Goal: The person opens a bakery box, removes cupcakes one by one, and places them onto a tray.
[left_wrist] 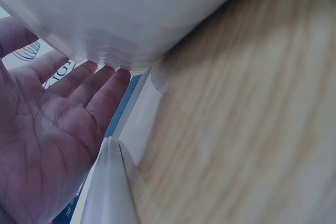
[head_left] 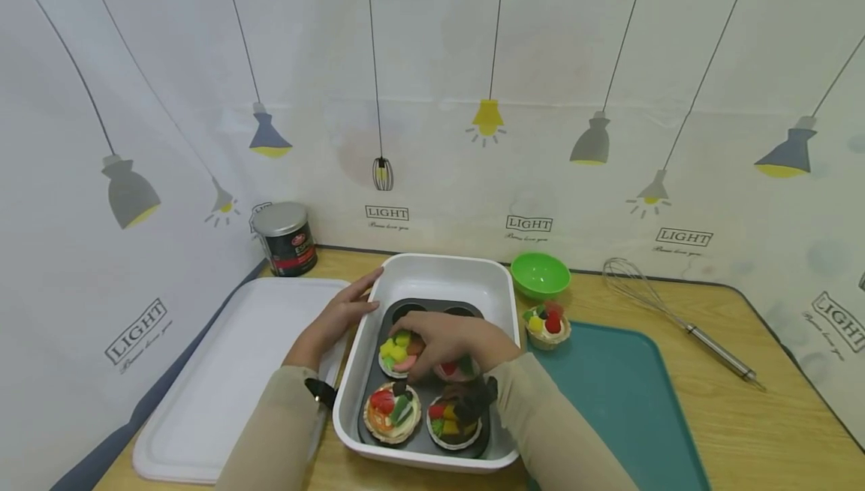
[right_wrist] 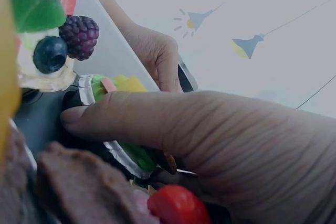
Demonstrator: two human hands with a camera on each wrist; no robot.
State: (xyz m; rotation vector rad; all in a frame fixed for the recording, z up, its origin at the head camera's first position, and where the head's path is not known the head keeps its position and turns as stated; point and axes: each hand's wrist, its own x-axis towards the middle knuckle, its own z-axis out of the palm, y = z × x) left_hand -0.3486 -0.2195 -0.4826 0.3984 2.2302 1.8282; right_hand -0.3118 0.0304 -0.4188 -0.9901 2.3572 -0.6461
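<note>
Beige sleeves, R hand pinching tart, L hand relaxed agst pan, wood tbl, backdrop (printed lamps)

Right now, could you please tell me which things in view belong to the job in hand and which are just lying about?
Seemingly in use:
white basin, left hand against it
muffin tin inside it
four fruit tarts, right hand at one
perhaps the fifth tart, outside

Seemingly lying about:
lidded can
white tray
teal tray
green bowl
whisk

Fruit-topped tarts sit in a grey muffin tin.
</note>
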